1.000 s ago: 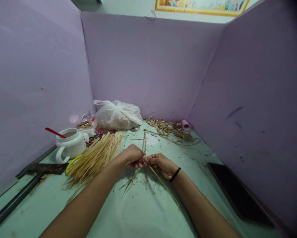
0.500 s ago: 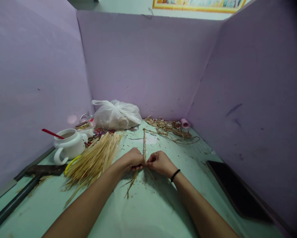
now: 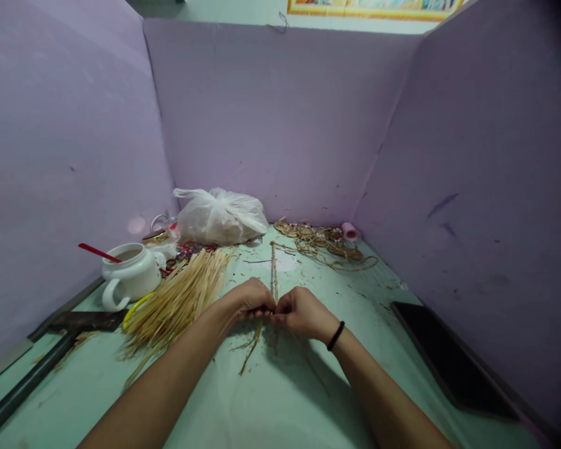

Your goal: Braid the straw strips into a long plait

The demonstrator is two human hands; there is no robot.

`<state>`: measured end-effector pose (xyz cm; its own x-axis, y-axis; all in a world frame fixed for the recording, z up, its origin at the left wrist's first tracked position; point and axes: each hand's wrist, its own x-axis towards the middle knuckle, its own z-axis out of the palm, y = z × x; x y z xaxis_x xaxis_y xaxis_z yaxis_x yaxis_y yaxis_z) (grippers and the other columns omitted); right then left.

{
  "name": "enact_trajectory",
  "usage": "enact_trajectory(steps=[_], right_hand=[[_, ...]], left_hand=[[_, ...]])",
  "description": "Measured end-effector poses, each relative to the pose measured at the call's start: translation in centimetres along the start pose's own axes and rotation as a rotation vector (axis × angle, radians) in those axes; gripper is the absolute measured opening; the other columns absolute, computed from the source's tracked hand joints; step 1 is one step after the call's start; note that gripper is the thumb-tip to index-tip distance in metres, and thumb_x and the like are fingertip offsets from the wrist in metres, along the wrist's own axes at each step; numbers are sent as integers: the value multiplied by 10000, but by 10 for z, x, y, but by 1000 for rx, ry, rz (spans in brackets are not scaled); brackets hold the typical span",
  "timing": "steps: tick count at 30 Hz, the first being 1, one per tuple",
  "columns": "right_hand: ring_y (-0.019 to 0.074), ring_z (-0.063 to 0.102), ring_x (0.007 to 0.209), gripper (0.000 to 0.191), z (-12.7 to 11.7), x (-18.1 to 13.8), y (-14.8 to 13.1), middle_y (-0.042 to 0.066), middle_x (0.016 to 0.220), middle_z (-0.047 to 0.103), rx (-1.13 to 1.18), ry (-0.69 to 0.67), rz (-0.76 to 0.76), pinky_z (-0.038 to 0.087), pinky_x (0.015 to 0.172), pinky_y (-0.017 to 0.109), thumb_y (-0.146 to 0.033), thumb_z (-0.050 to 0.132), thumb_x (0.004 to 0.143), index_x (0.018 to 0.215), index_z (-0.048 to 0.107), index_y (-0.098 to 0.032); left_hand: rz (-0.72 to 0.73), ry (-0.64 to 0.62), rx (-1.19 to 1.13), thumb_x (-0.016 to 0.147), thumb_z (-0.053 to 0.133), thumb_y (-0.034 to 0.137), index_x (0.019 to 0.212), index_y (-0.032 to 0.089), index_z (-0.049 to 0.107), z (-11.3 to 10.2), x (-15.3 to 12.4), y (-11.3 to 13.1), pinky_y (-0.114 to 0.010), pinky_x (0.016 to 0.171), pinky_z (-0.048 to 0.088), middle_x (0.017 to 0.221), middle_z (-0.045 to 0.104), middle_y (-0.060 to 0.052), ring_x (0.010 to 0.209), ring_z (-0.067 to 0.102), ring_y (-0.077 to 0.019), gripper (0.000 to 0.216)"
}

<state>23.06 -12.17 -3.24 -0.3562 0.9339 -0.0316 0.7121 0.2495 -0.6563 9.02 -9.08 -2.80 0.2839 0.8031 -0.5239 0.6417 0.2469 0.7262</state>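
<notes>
A thin braided cord (image 3: pixel 274 268) of straw-like fibre runs from the far part of the table down to my two hands. My left hand (image 3: pixel 254 298) is closed in a pinch on the cord's near end. Right against it, my right hand (image 3: pixel 299 310) pinches the strands at the same spot, its fingertips touching the left ones. Loose fibre strands (image 3: pixel 251 355) hang toward me from below my left hand. The exact crossing of the strands is hidden by my fingers. Left of my hands lies a bundle of dry straw strips (image 3: pixel 177 305).
A white pot (image 3: pixel 133 274) holding a red stick and a dark-handled tool (image 3: pixel 32 377) are at left. A tied plastic bag (image 3: pixel 221 218) sits at the back. Tangled cords (image 3: pixel 327 243) and a pink roll (image 3: pixel 350 232) lie back right, a black tablet-like slab (image 3: pixel 448 358) at right. Purple walls enclose the table.
My right hand has turned slightly and its fingers have come down closer against my left hand. The loose strands below have shifted a little. My left hand stays almost in place.
</notes>
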Motion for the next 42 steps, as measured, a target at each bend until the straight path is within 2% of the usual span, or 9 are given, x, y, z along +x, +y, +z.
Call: enact_trajectory(steps=[5,7,9,11,15,19,25,35,42], right_hand=[[61,433,421,169,-10,6,5,13,487,544,569,95,298,348,442,182,-229,558,671,543,537,-121],[70,471,440,124,-8,6,3,15,503,545,774,-13,370,398,484,196,-189,521,694,588,525,-125],[75,475,434,93,-3,6,1,7,484,529,857,-143,363,398,471,197,-151,496,689,602,521,-127],[58,416,385,105,2,6,1,-12,434,482,818,-154,328,325,396,170,-120,487,664,561,508,-124],[27,289,348,135,6,9,5,-41,388,412,664,-50,319,179,347,169,-106,493,627,493,493,-115],[31,289,368,122,7,12,9,-39,400,420,619,-23,287,179,370,183,-131,510,614,494,502,-111],[31,258,367,108,10,14,11,-63,373,360,550,4,290,159,374,192,-150,538,594,499,500,-119],[36,275,367,110,10,13,10,-59,380,366,624,-27,284,167,375,193,-144,520,589,489,476,-132],[28,268,359,100,7,11,7,-52,378,396,660,-46,266,147,370,191,-140,524,579,485,494,-123]], left_hand=[[129,-55,-72,525,551,295,570,141,548,-9,12,-14,-174,307,184,395,425,49,299,318,-52,160],[158,-69,-92,523,557,297,606,140,565,-9,14,-16,-169,313,190,428,450,48,315,334,-48,178],[167,-64,-90,516,552,273,600,136,567,-9,14,-16,-166,321,201,433,457,47,324,341,-45,161],[168,-60,-78,506,544,243,583,134,566,-7,12,-14,-166,325,210,426,461,46,331,347,-46,136],[185,-66,-71,500,535,206,561,132,566,-6,7,-9,-174,319,211,415,471,39,324,352,-54,102],[212,-50,-79,500,531,185,528,130,550,-6,3,-6,-178,314,210,402,465,36,316,343,-56,65],[167,-24,4,505,546,209,523,121,562,-8,1,-5,-187,312,227,417,479,18,325,361,-66,90],[167,0,-30,498,529,173,525,131,544,-6,3,-5,-195,313,166,339,365,63,303,273,-54,52],[147,46,-43,504,507,113,468,130,504,-4,-7,3,-180,317,149,294,308,75,286,237,-40,40]])
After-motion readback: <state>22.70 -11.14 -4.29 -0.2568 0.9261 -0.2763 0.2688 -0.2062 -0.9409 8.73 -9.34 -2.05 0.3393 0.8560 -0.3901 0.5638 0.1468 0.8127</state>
